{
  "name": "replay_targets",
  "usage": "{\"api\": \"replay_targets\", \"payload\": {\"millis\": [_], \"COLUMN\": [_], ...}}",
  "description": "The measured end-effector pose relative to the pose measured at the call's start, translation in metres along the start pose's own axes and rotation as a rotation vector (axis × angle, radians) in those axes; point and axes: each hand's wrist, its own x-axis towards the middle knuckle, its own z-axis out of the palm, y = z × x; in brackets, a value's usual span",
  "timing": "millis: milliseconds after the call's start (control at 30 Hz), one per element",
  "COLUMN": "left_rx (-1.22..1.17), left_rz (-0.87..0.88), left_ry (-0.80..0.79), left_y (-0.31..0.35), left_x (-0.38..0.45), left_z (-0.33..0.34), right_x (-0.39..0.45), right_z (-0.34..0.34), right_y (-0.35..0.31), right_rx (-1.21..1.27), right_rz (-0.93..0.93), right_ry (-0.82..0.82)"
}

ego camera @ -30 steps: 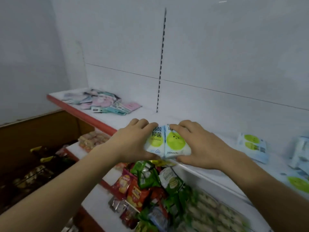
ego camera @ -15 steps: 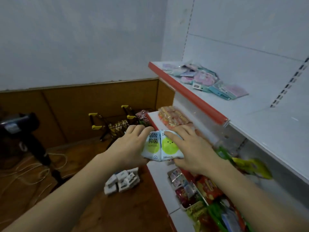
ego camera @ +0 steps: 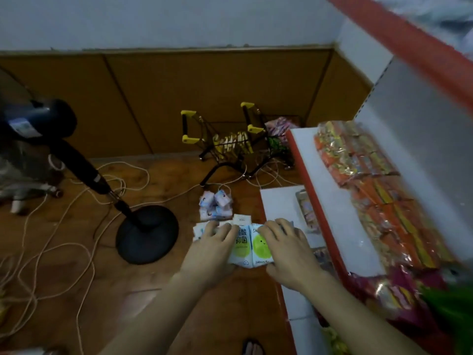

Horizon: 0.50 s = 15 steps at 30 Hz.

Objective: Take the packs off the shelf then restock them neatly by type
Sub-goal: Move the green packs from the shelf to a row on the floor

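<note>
Gripping glossy rectangular packs [ego camera: 249, 248] two-handed

The white-and-green packs [ego camera: 249, 248] look like smooth, faintly glossy plastic film. At three o'clock, the orange snack packets [ego camera: 363, 160] glint like shiny foil. The floor [ego camera: 158, 283] is brown wood with a dull sheen. At nine o'clock, the fan base [ego camera: 147, 234] looks matt black.

Black floor fan [ego camera: 84, 162] among pale cables [ego camera: 64, 252]; two small yellow-handled trolleys [ego camera: 230, 139] beyond.
</note>
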Motion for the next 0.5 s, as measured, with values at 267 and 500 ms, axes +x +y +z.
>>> {"api": "replay_targets", "payload": {"millis": [267, 500], "left_rx": [-0.105, -0.171], "left_rz": [-0.067, -0.065], "left_ry": [-0.092, -0.148], "left_y": [-0.046, -0.103], "left_x": [0.099, 0.166], "left_z": [0.206, 0.415], "right_x": [0.108, 0.185], "right_z": [0.189, 0.396], "right_y": [0.038, 0.059], "right_rx": [0.003, 0.005], "right_rz": [-0.031, -0.036], "right_ry": [-0.156, -0.252]}}
